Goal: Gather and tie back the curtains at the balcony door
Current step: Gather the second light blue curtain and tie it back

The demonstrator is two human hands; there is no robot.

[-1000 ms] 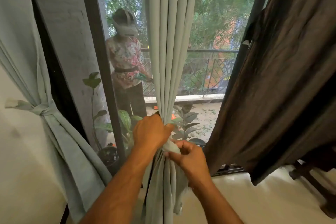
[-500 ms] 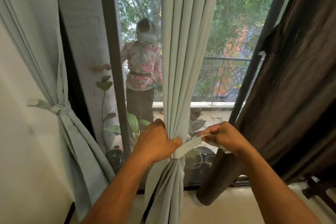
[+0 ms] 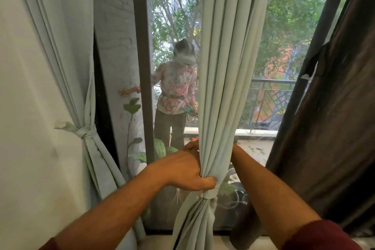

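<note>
A pale green curtain (image 3: 225, 87) hangs gathered in the middle of the balcony door. My left hand (image 3: 182, 170) grips the bunched folds, thumb in front. A matching tie band (image 3: 209, 194) wraps the bunch just below that hand. My right forearm (image 3: 263, 191) reaches round the far side of the curtain, and the hand is hidden behind the fabric. At the left a second pale green curtain (image 3: 67, 57) is held back by a knotted band (image 3: 84, 132).
A dark brown curtain (image 3: 334, 107) hangs loose on the right. Behind the glass a person (image 3: 175, 95) stands on the balcony among potted plants (image 3: 160, 150), by a railing (image 3: 269, 99). A dark door frame post (image 3: 143, 67) rises left of centre.
My right hand, which was pulling the tie band out to the right, has gone behind the curtain. The band now lies wrapped round the bunch. My left hand keeps its grip.
</note>
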